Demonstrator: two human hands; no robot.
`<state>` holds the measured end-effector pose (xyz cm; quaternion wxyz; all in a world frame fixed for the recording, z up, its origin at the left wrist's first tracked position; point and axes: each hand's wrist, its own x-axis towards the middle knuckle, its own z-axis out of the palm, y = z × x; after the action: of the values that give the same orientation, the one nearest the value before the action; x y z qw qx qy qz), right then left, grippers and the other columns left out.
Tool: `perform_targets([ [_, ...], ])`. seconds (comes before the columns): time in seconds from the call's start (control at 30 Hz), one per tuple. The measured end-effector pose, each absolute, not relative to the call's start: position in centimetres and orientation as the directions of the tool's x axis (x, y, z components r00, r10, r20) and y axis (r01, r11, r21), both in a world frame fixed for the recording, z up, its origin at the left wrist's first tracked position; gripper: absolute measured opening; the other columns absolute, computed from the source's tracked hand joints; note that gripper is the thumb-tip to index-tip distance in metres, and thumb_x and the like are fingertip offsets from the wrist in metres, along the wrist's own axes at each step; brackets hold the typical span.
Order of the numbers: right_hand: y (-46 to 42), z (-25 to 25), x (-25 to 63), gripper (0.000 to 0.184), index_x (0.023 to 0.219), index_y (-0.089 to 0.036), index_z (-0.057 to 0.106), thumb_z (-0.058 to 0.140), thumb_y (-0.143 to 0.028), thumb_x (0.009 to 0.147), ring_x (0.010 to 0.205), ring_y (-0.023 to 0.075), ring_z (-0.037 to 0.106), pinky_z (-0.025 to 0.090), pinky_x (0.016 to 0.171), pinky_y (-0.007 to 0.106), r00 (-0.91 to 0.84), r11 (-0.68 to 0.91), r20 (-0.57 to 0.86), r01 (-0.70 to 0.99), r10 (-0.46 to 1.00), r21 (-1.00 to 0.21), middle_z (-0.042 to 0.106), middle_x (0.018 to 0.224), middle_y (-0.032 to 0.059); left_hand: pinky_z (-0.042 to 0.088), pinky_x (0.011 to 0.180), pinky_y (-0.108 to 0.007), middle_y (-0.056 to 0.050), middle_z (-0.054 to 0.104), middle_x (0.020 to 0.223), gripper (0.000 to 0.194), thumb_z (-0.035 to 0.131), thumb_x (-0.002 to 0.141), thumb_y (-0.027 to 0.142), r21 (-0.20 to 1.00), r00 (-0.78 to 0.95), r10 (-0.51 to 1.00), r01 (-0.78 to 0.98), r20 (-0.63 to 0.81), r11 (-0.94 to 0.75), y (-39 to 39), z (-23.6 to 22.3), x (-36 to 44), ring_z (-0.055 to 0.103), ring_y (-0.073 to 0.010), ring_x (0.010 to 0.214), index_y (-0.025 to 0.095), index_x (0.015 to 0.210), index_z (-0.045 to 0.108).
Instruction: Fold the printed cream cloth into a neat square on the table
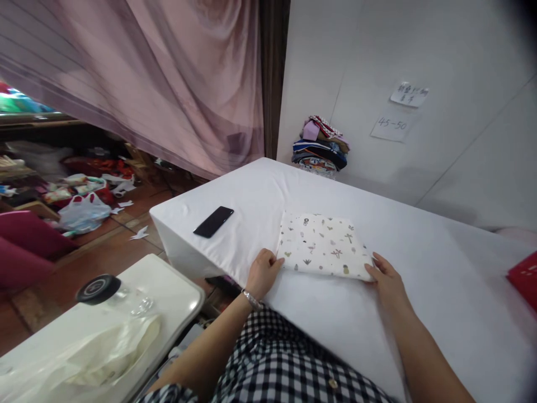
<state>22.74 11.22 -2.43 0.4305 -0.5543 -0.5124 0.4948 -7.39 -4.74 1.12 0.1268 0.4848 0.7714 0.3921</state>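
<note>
A folded white cloth (321, 246) printed with small palm trees, pineapples and leaves lies flat on the white-covered table (247, 207) in front of me. Its near left corner is pinched between the thumb and fingers of my left hand (263, 272), which wears a bracelet at the wrist. At the near right corner, my right hand (388, 282) grips the cloth's edge, thumb on top. To the left of the cloth rests a black phone (213, 221).
A stack of folded clothes (321, 145) stands by the wall at the far edge. On the left, a small white table (176, 280) holds a black-lidded clear jar (98, 289) and a pale plastic bag (113, 350). A red object (524, 280) sits far right. A pink curtain (201, 78) hangs behind.
</note>
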Motion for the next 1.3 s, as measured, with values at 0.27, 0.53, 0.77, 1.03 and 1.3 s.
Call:
perform_targets([
  [0.27, 11.0, -2.2, 22.6, 0.067, 0.123, -0.024, 0.048, 0.069, -0.039, 0.062, 0.1, 0.0231, 0.057, 0.053, 0.067, 0.026, -0.028, -0.138, -0.145, 0.174, 0.989, -0.975, 0.052, 0.124, 0.0054, 0.038, 0.061, -0.026, 0.0, 0.053, 0.068, 0.027, 0.048, 0.077, 0.041, 0.738, -0.513, 0.853, 0.613, 0.098, 0.284, -4.5, 1.6, -7.9, 0.049, -0.012, 0.062, 0.019, 0.062, 0.05],
  [0.53, 11.0, -2.2, 22.6, 0.066, 0.121, -0.025, 0.051, 0.071, -0.039, 0.06, 0.105, 0.025, 0.054, 0.053, 0.062, 0.025, -0.032, -0.166, -0.172, 0.132, 0.985, -0.977, 0.051, 0.126, 0.005, 0.037, 0.059, -0.026, -0.002, 0.056, 0.079, 0.032, 0.045, 0.08, 0.045, 0.686, -0.583, 0.805, 0.63, 0.108, 0.364, -1.9, 1.1, -7.5, 0.051, -0.0122, 0.064, 0.019, 0.063, 0.05],
  [0.77, 10.7, -1.5, 22.4, 0.062, 0.119, -0.025, 0.052, 0.071, -0.038, 0.061, 0.101, 0.0246, 0.056, 0.052, 0.056, 0.023, -0.068, -0.182, -0.191, 0.116, 0.979, -0.976, 0.051, 0.126, 0.0037, 0.035, 0.059, -0.025, 0.0, 0.054, 0.072, 0.028, 0.042, 0.082, 0.04, 0.65, -0.587, 0.799, 0.659, 0.129, 0.379, -2.0, 0.8, -7.8, 0.051, -0.0128, 0.065, 0.02, 0.063, 0.047],
  [1.03, 10.9, -1.9, 22.6, 0.065, 0.121, -0.026, 0.05, 0.071, -0.04, 0.061, 0.107, 0.025, 0.053, 0.052, 0.058, 0.024, -0.096, -0.188, -0.197, 0.094, 0.976, -0.978, 0.048, 0.13, 0.0033, 0.032, 0.057, -0.024, -0.003, 0.058, 0.076, 0.028, 0.042, 0.081, 0.041, 0.615, -0.61, 0.788, 0.652, 0.079, 0.443, -0.4, 1.6, -7.8, 0.052, -0.0143, 0.068, 0.02, 0.064, 0.047],
  [1.3, 10.7, -1.6, 22.5, 0.064, 0.12, -0.027, 0.051, 0.07, -0.042, 0.061, 0.104, 0.0242, 0.055, 0.054, 0.059, 0.025, -0.095, -0.186, -0.198, 0.117, 0.976, -0.975, 0.05, 0.128, 0.0025, 0.033, 0.055, -0.025, -0.002, 0.061, 0.07, 0.024, 0.043, 0.08, 0.042, 0.633, -0.61, 0.793, 0.616, 0.005, 0.47, 0.8, 2.2, -8.7, 0.055, -0.0166, 0.067, 0.021, 0.069, 0.049],
])
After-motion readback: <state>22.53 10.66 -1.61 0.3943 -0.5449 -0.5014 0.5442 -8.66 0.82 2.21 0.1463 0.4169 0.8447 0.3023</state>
